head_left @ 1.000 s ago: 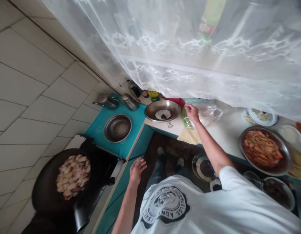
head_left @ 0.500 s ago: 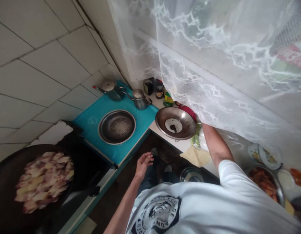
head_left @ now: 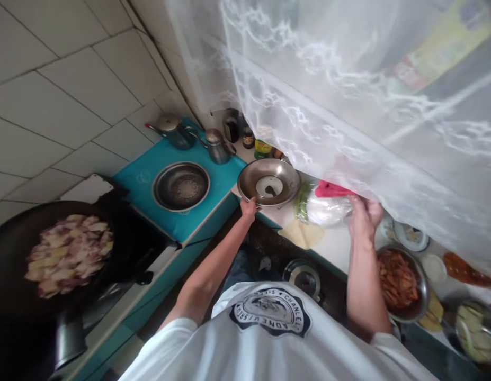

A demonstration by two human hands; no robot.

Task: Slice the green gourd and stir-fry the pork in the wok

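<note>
Left hand [head_left: 250, 207] on the steel bowl [head_left: 288, 181], right hand [head_left: 363, 217] by the red cloth [head_left: 330, 189].
The left hand grasps the near rim of the steel bowl, which sits on the white counter [head_left: 336, 246] with a pale disc [head_left: 264, 185] inside. Right of the bowl lie a clear plastic bag [head_left: 328, 210] and, behind it, the red cloth; the right hand, blurred, curls at their far end, and I cannot tell which it grips. Left of the bowl is a dark pan [head_left: 180, 186]; farther left, a wok [head_left: 12, 233] holds chopped pieces [head_left: 70, 254].
</note>
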